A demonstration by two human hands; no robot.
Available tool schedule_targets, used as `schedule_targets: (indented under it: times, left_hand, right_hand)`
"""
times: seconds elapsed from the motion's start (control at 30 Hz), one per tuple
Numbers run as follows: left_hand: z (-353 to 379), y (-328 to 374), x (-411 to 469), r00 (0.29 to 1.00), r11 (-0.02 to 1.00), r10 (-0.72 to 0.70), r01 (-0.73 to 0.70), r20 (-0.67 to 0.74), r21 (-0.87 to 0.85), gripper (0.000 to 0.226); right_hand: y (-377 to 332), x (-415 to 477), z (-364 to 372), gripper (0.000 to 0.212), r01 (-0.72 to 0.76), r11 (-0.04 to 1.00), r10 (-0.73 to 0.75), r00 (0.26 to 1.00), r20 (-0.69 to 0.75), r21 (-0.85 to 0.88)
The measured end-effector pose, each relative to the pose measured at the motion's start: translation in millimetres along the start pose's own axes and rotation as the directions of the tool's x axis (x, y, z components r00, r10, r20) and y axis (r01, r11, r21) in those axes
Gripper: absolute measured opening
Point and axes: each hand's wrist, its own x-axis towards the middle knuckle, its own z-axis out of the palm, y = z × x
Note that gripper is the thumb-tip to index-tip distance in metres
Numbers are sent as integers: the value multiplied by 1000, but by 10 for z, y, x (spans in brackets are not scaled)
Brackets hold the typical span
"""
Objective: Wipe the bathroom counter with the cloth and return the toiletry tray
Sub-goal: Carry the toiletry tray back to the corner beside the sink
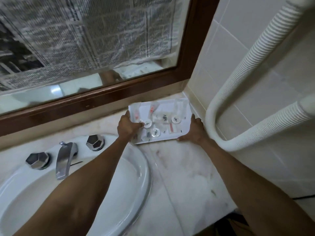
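A white toiletry tray (185,106) rests on the marble counter (184,167) in the back right corner, below the mirror. It carries several round white lidded pots and clear wrapped sachets. My left hand (127,126) grips the tray's left edge, thumb on top near one pot. My right hand (196,130) holds the tray's right front corner, fingers under the edge. No cloth is in view.
A white oval sink (136,167) with a chrome tap (65,159) and two faceted chrome knobs lies left of the tray. A wood-framed mirror (190,48) covered with newspaper stands behind. A white ribbed hose (238,92) loops down the tiled wall on the right.
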Motion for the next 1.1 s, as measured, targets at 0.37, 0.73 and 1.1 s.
schedule_targets:
  times: [0.37,0.73,1.1]
  left_hand:
    - [277,151,179,996,996,-80,78,-45,-43,105]
    - [433,334,158,990,993,-112,110,-89,-31,97]
    - [398,329,176,992,993,-116,115,-41,-34,91]
  right_hand:
    - [18,420,-159,143,62,997,-60,998,36,-36]
    - [-4,493,-222,94,249,956,-260,964,-53,-154]
    - [-53,527,-228,79,222,940,-247,967,-69,-260]
